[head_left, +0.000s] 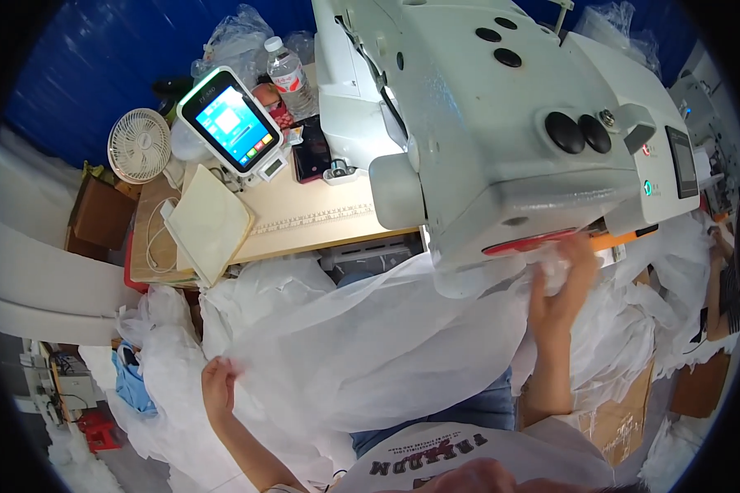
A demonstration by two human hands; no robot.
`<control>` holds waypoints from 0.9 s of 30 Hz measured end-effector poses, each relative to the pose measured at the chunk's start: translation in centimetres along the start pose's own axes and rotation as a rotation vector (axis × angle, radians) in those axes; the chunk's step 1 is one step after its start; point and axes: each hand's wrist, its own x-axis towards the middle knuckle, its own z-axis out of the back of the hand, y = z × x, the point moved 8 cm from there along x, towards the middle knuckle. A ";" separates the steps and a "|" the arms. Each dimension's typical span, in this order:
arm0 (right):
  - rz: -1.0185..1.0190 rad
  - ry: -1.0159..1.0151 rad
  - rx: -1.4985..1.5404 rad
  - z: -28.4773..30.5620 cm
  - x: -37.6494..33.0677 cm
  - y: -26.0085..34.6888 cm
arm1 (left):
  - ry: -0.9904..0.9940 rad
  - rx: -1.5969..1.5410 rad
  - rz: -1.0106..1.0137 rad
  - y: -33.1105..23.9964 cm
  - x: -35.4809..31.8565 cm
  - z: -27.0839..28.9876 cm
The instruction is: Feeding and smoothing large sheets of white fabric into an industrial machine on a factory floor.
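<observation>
A wide length of sheer white fabric [386, 353] stretches across my lap, below the front of a large pale sewing machine [501, 164]. On the left, my left hand [219, 388] is closed, pinching the fabric's edge between thumb and fingers. My right hand [563, 287] is raised at the machine head's lower right, just under its red strip [526, 242]. Its fingers are blurred by motion, with a thin piece of the fabric between thumb and fingers. The machine head hides the stitching area.
On the table [304, 234], left of the machine, stand a lit control screen [232, 123], a small fan [140, 146], a water bottle [291, 78] and a cream pad [210, 222]. More white fabric [168, 361] is heaped around me. Another person's arm [719, 287] shows at far right.
</observation>
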 end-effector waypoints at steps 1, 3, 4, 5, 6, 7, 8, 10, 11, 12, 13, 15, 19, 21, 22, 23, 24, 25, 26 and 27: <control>0.150 0.119 0.124 -0.6 -0.4 2.0 | 0.157 0.003 0.122 0.8 -0.5 1.6; 0.101 0.179 0.116 -1.9 -0.6 0.9 | 0.316 0.006 0.243 1.3 -1.7 2.8; 0.059 0.235 0.113 -3.4 -0.5 -0.4 | 0.226 -0.100 0.054 -1.0 -1.8 3.1; 0.016 0.290 0.111 -4.4 -0.3 -1.3 | 0.135 -0.207 -0.135 -3.2 -2.2 3.5; 0.030 0.291 0.123 -4.9 -0.1 -0.8 | 0.120 -0.213 -0.143 -4.0 -2.9 2.9; -0.023 0.342 0.144 -4.9 -0.6 -0.1 | -0.188 0.278 -0.390 -7.1 -4.3 3.6; -0.080 0.388 0.161 -4.8 -1.1 0.8 | -0.489 0.778 -0.623 -10.1 -5.9 2.7; -0.132 0.427 0.175 -4.5 -1.4 2.4 | -0.604 0.654 -0.817 -12.0 -6.3 0.3; -0.228 0.509 0.099 -4.8 -1.3 2.3 | -0.725 0.528 -1.015 -13.4 -7.2 -0.5; -0.322 0.592 0.020 -5.0 -1.3 2.1 | -0.740 0.567 -1.017 -13.7 -5.7 -1.1; -0.419 0.676 -0.059 -4.9 -1.7 1.8 | -0.752 0.611 -1.017 -13.6 -4.2 -0.8; -0.324 0.570 0.018 -5.9 -1.6 2.8 | -0.616 0.751 -0.820 -10.2 2.0 0.7; -0.301 0.433 0.236 -4.5 -1.5 2.4 | -0.466 0.751 -0.792 -3.3 4.3 -3.2; -0.504 0.520 0.302 -3.8 -3.2 -1.9 | -0.243 0.686 -0.781 -2.7 3.4 -5.8; -0.548 0.508 0.275 -2.2 -3.9 -4.4 | -0.031 0.600 -0.763 -2.5 2.2 -7.4; -0.446 0.580 0.205 -1.1 -4.5 -6.2 | -0.034 0.596 -0.755 -2.9 1.7 -6.8; -0.342 0.651 0.136 -0.6 -5.0 -7.1 | 0.118 0.435 -0.461 -1.5 2.8 -5.7; -0.340 0.649 0.137 -0.6 -4.8 -7.5 | 0.267 0.270 -0.175 -0.3 3.4 -5.4; -0.354 0.561 0.129 -0.3 -4.4 -7.5 | 0.407 0.101 0.118 1.2 2.9 -5.9; -0.367 0.472 0.124 -0.1 -4.1 -7.3 | 0.403 0.100 0.120 0.9 2.7 -6.4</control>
